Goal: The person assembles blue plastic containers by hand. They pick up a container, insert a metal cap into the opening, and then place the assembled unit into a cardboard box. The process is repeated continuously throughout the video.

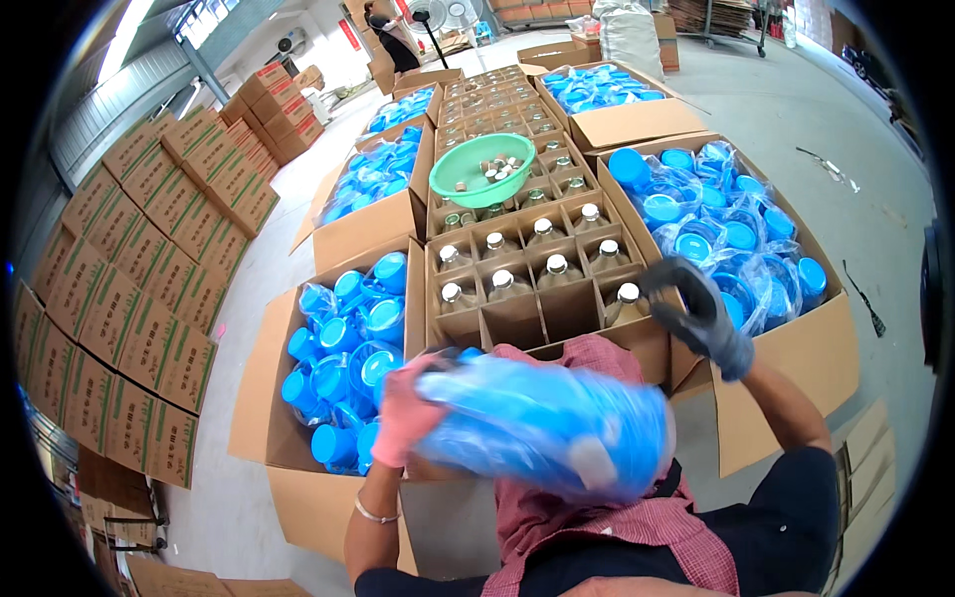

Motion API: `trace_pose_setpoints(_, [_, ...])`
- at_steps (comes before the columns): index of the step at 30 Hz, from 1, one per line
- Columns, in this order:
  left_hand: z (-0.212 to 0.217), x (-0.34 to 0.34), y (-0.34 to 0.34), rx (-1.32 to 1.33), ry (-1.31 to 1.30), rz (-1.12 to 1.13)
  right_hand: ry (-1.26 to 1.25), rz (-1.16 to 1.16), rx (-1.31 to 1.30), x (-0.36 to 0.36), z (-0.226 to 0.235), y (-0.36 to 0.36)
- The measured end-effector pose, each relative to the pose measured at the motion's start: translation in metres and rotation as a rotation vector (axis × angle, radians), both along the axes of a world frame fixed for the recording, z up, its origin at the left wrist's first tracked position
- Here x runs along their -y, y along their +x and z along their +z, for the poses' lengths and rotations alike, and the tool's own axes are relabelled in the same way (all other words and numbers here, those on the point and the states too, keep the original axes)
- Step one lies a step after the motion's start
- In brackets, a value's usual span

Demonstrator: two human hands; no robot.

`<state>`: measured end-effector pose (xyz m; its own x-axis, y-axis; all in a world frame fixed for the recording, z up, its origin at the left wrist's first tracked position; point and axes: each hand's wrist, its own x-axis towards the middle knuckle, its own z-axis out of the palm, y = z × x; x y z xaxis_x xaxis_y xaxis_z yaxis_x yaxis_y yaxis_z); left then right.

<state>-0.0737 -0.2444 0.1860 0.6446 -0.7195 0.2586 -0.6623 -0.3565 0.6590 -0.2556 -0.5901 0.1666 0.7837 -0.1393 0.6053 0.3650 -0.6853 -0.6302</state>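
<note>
My left hand point(406, 403), in a pink glove with dark fingertips, is closed on one end of a clear plastic bag of blue items point(547, 423). The bag lies slantwise in front of my checked apron and is smeared by motion. On the right, my right hand point(701, 316) wears a grey and black glove; thumb and fingers are apart with nothing between them. It is beside a glass bottle with a white cap point(628, 298). That bottle stands in a divided carton point(557, 348) with several other capped bottles; its near middle cells hold none.
A green basin point(443, 177) of small caps rests on bottles farther back. Open cartons of blue lidded containers stand left point(333, 373) and right point(741, 234), flaps sticking out. Stacked brown boxes point(129, 289) line the left side. A person point(393, 38) stands far off near fans.
</note>
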Motion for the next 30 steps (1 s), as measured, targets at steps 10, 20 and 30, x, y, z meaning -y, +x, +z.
trace_pose_setpoints(10, [-0.158,-0.039,0.021,-1.144,-0.553,0.125,-0.735,0.643,0.205,-0.043,0.016,0.041])
trace_pose_setpoints(20, [-0.178,-0.057,-0.01,-0.882,-0.577,0.335,-0.362,0.166,-0.519,-0.021,-0.024,0.053])
trace_pose_setpoints(30, [-0.198,-0.064,0.013,-1.029,-0.661,0.258,-1.068,0.725,0.22,-0.055,0.026,0.069])
